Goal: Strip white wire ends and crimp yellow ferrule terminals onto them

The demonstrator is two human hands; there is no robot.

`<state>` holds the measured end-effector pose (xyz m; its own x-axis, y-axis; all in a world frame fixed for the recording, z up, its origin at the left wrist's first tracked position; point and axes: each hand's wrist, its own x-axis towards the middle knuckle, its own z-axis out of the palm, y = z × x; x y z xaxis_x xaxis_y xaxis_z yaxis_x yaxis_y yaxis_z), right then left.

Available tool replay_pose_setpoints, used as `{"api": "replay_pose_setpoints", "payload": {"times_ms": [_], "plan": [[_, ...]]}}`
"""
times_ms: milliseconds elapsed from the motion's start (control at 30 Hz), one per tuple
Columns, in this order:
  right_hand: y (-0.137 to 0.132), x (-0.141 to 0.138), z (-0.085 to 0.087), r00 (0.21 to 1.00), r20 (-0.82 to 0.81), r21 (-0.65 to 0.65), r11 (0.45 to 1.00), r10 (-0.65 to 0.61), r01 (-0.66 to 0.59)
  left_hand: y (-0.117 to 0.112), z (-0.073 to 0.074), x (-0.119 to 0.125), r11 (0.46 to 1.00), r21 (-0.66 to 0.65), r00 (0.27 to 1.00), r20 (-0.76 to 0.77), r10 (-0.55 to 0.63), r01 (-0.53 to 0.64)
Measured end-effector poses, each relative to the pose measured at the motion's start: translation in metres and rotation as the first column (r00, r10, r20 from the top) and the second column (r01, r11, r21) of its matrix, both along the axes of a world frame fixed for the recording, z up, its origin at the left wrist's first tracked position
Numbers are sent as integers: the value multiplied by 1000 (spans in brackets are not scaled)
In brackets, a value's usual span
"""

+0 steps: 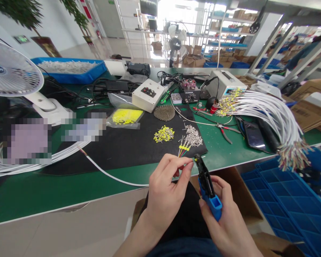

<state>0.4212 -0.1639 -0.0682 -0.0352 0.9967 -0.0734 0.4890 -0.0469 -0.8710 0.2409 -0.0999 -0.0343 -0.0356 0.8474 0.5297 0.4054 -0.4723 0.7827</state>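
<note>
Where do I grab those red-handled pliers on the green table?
I'd take the pliers by both red-and-grey handles, coming from the right, near side of the green table. The handles lie spread open and point that way, while the metal jaws point off to the left.

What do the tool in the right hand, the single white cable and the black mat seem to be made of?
Tool: black head probably metal, faintly shiny; grips likely smooth plastic, evenly blue.
White cable: probably soft plastic jacket, satin, bending in a smooth curve with coloured strands at its end.
Black mat: perhaps rubber, matte, lying flat; the look leaves it open.
</note>
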Motion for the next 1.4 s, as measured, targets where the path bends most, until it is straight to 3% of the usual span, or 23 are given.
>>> {"api": "replay_pose_setpoints", "payload": {"times_ms": [100, 200, 367, 567, 900, 1400], "plan": [[4, 2, -3, 989, 120, 144, 984, 88, -105, -1, -1, -1, 999, -28, 998, 55, -23, 25], [9, 5, -6, 975, 205, 230, 965, 80, -128, -3, 1, -4, 996, -79, 996, 89, -20, 27], [18, 6, -7, 968, 250, 237, 971, -19, -42, -10, 5, -8, 994, -109, 996, 94, 1, 10], [27, 8, 2, 945, 326, 316, 942, 3, -112, -15, 3, -10, 990, -137, 996, 79, 42, -31], [34, 12, 1, 918, 396, 408, 899, -16, -161, -14, 0, -8, 986, -143, 992, 78, 97, -85], [35, 10, 3, 888, 457, 403, 900, -41, -166, -16, -1, -8, 979, -151, 986, 75, 151, -138]]}}
